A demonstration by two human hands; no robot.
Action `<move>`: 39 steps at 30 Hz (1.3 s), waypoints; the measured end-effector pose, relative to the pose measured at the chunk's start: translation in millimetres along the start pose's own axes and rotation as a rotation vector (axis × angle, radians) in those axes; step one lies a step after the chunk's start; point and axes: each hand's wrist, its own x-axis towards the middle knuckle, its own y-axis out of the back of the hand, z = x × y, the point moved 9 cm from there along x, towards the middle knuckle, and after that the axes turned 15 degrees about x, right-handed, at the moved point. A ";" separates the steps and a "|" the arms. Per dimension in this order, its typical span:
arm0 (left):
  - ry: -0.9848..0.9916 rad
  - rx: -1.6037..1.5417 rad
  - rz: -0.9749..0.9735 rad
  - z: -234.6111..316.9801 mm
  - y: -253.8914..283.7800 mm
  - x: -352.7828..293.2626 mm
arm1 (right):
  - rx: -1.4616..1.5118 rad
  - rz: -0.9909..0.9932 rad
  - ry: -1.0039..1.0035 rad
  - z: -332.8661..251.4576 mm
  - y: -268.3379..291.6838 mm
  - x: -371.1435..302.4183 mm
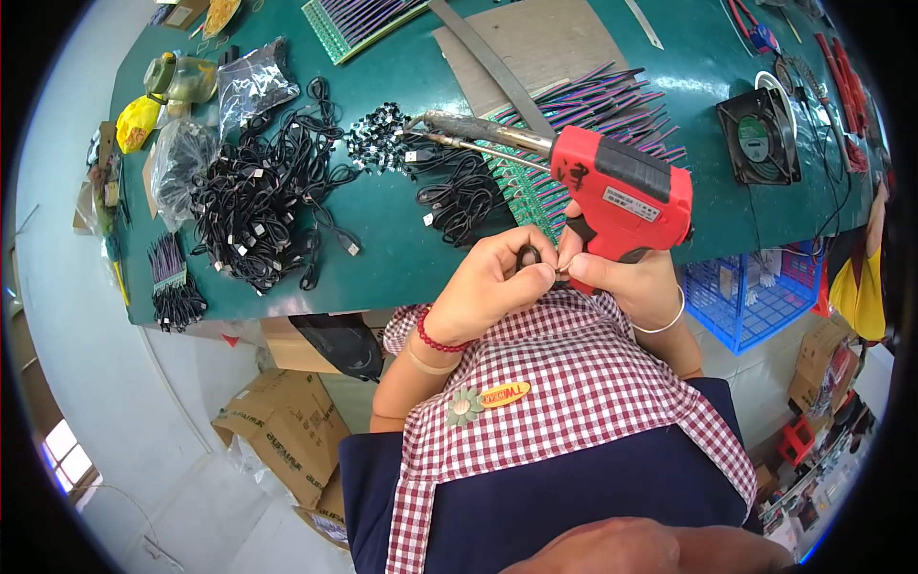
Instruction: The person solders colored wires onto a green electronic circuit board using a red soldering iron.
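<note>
My right hand [626, 282] is wrapped round the grip of a red and black soldering gun [626, 182]. Its long metal tip points left over the bench. Thumb and fingertips of that hand also pinch together at a small thin end, too small to make out. My left hand [497, 282] is closed on a black cable [528, 255], which loops between its fingers. The fingertips of both hands meet just past the bench's near edge. Close beyond them lies a green circuit board panel [521, 191] with rows of dark, purple-tinged wires.
Left on the green bench [402, 273] lies a heap of black USB cables [258, 206]. Small metal connectors [380, 139] are piled under the gun's tip. A metal ruler [492, 67] crosses a grey board. At right stand a black fan [760, 136] and, lower, a blue crate [741, 297].
</note>
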 end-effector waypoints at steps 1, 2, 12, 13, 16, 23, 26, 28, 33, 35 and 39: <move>-0.004 -0.009 -0.008 -0.9 -0.5 -0.1 | 0.019 0.010 -0.026 1.7 0.6 -0.3; -0.005 -0.009 -0.006 -2.0 -0.1 0.1 | 0.037 0.021 -0.052 3.9 1.3 -0.7; -0.354 0.896 0.471 47.3 8.7 -9.0 | 0.087 0.202 0.095 5.2 21.6 6.8; -0.411 0.977 0.524 49.7 8.7 -9.9 | 0.017 0.192 0.103 4.8 20.5 2.8; -0.457 1.057 0.548 51.0 6.3 -9.9 | -0.178 0.147 0.107 5.8 15.8 -3.1; -0.473 1.129 0.545 59.3 0.0 -9.4 | -0.062 0.202 0.015 11.2 18.1 -4.9; -0.547 1.171 0.553 62.1 1.0 -10.3 | -0.115 0.192 0.006 18.5 29.5 -4.0; -0.546 1.200 0.540 61.6 3.3 -8.8 | -0.166 0.187 0.060 12.5 24.4 -3.5; -0.523 1.288 0.449 60.5 -4.4 -4.5 | -0.268 0.158 0.059 14.8 18.9 -6.0; -0.522 1.234 0.491 61.7 -3.0 -4.7 | -0.259 0.160 0.072 13.7 19.7 -5.5; -0.604 1.332 0.513 66.3 0.8 -4.5 | -0.092 0.258 0.102 16.5 26.8 -4.6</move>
